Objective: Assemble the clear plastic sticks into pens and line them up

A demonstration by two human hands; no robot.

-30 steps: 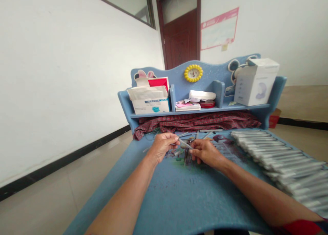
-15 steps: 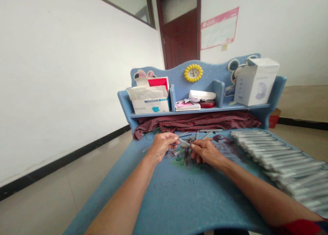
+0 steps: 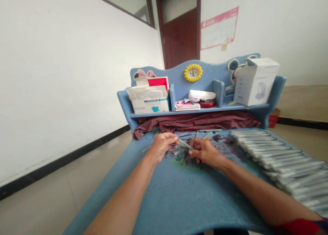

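Between my two hands a thin, pale, pen-like tube (image 3: 185, 144) slants down to the right above the desk. My left hand (image 3: 163, 146) pinches its upper left end between thumb and fingertips. At the lower right end, my right hand (image 3: 205, 153) has its thumb and fingers closed on the tube. Beneath and behind the hands, several loose pale tubes and small parts (image 3: 177, 153) lie on the blue desk (image 3: 179, 200). To the right is a big pile of similar grey-and-white pen-like tubes (image 3: 276, 156), laid side by side.
A checked cloth (image 3: 197, 121) is bunched under the shelf at the desk's back. On the shelf stand a mask box (image 3: 151, 104), a stack of papers (image 3: 188, 107), a red tin (image 3: 207, 104) and a white carton (image 3: 256, 84).
My right hand has shifted its fingers on the tube, its thumb now lower and more of the tube showing. The left hand stays nearly in place.
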